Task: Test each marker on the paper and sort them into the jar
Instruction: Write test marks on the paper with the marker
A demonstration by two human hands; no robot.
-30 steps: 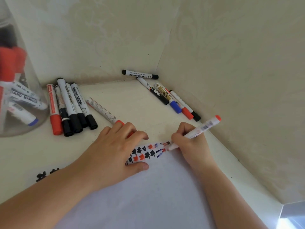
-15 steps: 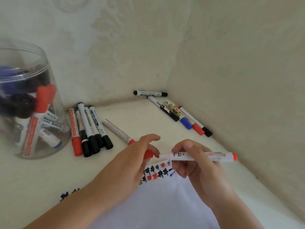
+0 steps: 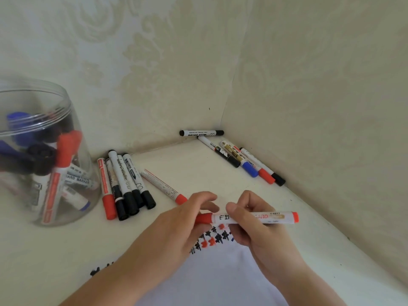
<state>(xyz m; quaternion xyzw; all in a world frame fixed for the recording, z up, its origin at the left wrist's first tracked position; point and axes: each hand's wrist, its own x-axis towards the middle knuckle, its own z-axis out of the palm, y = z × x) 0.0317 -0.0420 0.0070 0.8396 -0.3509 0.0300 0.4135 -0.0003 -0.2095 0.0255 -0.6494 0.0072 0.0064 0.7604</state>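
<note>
Both hands grip one red marker (image 3: pixel 254 218) just above the scribbled paper (image 3: pixel 212 281): right hand (image 3: pixel 258 226) around the barrel, left hand (image 3: pixel 176 226) at the cap. Several markers fill the jar (image 3: pixel 44 151); many beyond the paper remain.

I read this as a room in a home, a corner used as a small hobby or study spot. Two walls (image 3: pixel 176 74) meet here, both covered in cream wallpaper with an embossed floral pattern, which I would expect in a living space and not in a lab or a workshop. The counter (image 3: pixel 55 250) is a plain off-white surface running straight into that corner, lit by soft daylight. On it I see ordinary stationery: loose whiteboard markers (image 3: pixel 125 184), a clear plastic jar (image 3: pixel 44 111) and a sheet of paper (image 3: pixel 209 281) with test scribbles.
</note>
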